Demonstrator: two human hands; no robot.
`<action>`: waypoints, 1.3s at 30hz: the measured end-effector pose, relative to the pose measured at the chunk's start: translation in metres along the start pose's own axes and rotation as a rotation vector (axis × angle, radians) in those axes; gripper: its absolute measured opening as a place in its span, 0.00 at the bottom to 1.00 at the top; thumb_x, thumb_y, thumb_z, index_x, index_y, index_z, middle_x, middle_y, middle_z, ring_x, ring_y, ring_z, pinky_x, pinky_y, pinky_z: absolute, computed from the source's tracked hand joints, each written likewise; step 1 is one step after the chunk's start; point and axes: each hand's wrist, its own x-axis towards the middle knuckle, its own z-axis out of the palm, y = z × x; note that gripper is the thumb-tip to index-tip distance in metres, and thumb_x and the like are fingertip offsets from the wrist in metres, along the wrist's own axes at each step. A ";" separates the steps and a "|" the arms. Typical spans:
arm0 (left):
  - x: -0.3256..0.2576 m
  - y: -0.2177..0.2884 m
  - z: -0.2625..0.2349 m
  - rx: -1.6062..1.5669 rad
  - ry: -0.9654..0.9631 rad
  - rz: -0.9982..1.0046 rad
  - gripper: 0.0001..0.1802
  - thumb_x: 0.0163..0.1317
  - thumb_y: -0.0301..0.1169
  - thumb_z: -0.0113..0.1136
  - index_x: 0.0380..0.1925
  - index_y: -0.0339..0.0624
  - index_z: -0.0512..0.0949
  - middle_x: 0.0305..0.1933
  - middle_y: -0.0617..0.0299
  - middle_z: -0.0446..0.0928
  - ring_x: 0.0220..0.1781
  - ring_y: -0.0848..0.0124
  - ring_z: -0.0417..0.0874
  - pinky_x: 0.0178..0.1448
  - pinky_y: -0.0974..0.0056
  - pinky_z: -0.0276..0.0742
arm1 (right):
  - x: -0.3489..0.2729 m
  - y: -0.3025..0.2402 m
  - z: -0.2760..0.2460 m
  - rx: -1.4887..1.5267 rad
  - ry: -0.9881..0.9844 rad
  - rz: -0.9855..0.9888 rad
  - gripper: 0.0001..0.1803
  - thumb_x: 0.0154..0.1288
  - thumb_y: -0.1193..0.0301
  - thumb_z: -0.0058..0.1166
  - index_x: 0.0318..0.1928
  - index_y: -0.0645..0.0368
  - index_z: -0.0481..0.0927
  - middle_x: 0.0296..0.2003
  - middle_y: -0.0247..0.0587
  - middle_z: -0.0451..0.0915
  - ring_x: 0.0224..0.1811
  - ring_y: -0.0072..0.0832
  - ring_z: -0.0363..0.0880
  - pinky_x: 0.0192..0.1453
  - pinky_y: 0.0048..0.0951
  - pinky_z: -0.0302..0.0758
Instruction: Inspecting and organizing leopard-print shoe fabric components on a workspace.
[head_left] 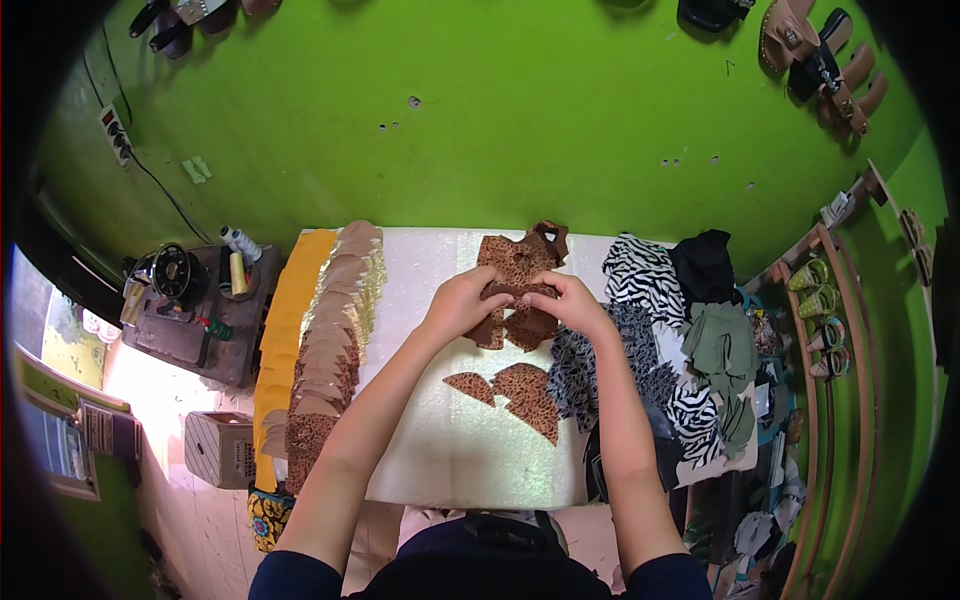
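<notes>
Over the middle of the white table [430,440], my left hand [465,300] and my right hand [562,298] pinch a small brown leopard-print piece [512,291] between them, thumbs towards each other. Behind and below my fingers lies a pile of leopard-print material [505,258], partly hidden by the hands. Closer to me, two cut leopard-print pieces rest flat: a small pointed one [470,386] and a larger curved one [527,393]. Along the left, a long overlapping row of tan and leopard pieces [328,370] lies on yellow material [283,340].
Zebra-print pieces [645,275], grey-black patterned cloth [615,345] and olive cloth [722,345] are heaped at the table's right. A sewing machine table [190,335] with thread spools stands left, above a cardboard box [220,450]. A wooden shoe rack [850,400] runs along the right wall.
</notes>
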 end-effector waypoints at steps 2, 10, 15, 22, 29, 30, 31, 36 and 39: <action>-0.017 -0.008 -0.006 -0.087 -0.014 -0.047 0.15 0.51 0.37 0.62 0.35 0.41 0.75 0.29 0.54 0.77 0.32 0.60 0.78 0.37 0.61 0.72 | -0.004 -0.001 0.013 0.141 -0.023 0.132 0.11 0.56 0.68 0.58 0.37 0.61 0.77 0.29 0.35 0.77 0.31 0.19 0.72 0.35 0.24 0.69; -0.105 -0.088 0.003 -0.247 -0.047 -0.293 0.13 0.55 0.33 0.59 0.36 0.36 0.76 0.29 0.56 0.78 0.32 0.71 0.78 0.39 0.66 0.72 | -0.035 0.046 0.112 0.131 0.051 0.166 0.15 0.53 0.68 0.61 0.42 0.57 0.77 0.30 0.32 0.76 0.34 0.20 0.72 0.38 0.23 0.69; -0.171 -0.123 0.030 -0.256 -0.071 -0.408 0.14 0.56 0.34 0.57 0.37 0.36 0.77 0.31 0.51 0.79 0.32 0.64 0.80 0.39 0.64 0.74 | -0.071 0.060 0.177 0.201 -0.063 0.476 0.20 0.54 0.76 0.57 0.49 0.59 0.71 0.40 0.41 0.75 0.44 0.28 0.73 0.48 0.25 0.69; -0.227 -0.137 0.044 -0.158 -0.137 -0.442 0.13 0.56 0.35 0.54 0.35 0.36 0.76 0.31 0.46 0.78 0.34 0.55 0.80 0.40 0.60 0.74 | -0.120 0.055 0.227 -0.098 0.029 0.358 0.16 0.53 0.74 0.56 0.45 0.58 0.74 0.43 0.44 0.74 0.48 0.36 0.72 0.50 0.32 0.70; -0.226 -0.118 0.039 0.307 0.028 -0.150 0.08 0.54 0.32 0.52 0.30 0.40 0.75 0.32 0.54 0.74 0.35 0.57 0.77 0.38 0.57 0.74 | -0.111 0.061 0.216 -0.745 0.461 0.222 0.16 0.57 0.63 0.52 0.42 0.60 0.74 0.42 0.44 0.69 0.48 0.39 0.66 0.51 0.37 0.67; -0.222 -0.118 0.039 0.321 0.058 -0.123 0.08 0.54 0.32 0.52 0.30 0.41 0.75 0.32 0.54 0.73 0.35 0.58 0.76 0.39 0.57 0.74 | -0.103 0.063 0.212 -0.742 0.452 0.221 0.16 0.57 0.63 0.52 0.42 0.60 0.74 0.42 0.44 0.69 0.48 0.39 0.66 0.51 0.37 0.67; -0.219 -0.118 0.039 0.322 0.059 -0.136 0.08 0.54 0.32 0.52 0.30 0.41 0.75 0.32 0.54 0.73 0.35 0.58 0.76 0.39 0.57 0.74 | -0.096 0.066 0.209 -0.805 0.408 0.288 0.17 0.56 0.63 0.54 0.42 0.60 0.74 0.42 0.45 0.69 0.49 0.39 0.65 0.51 0.37 0.67; -0.211 -0.119 0.042 0.272 0.026 -0.204 0.08 0.54 0.32 0.52 0.31 0.40 0.75 0.33 0.53 0.74 0.36 0.57 0.77 0.40 0.56 0.74 | -0.076 0.064 0.196 -0.791 0.232 0.492 0.14 0.54 0.63 0.57 0.38 0.58 0.77 0.41 0.44 0.68 0.48 0.38 0.63 0.53 0.38 0.62; -0.208 -0.112 0.045 0.225 -0.029 -0.256 0.10 0.54 0.31 0.52 0.34 0.39 0.75 0.37 0.52 0.74 0.39 0.56 0.76 0.42 0.56 0.74 | -0.073 0.065 0.197 -0.742 0.231 0.416 0.10 0.54 0.65 0.57 0.34 0.56 0.77 0.40 0.41 0.69 0.47 0.38 0.63 0.53 0.37 0.61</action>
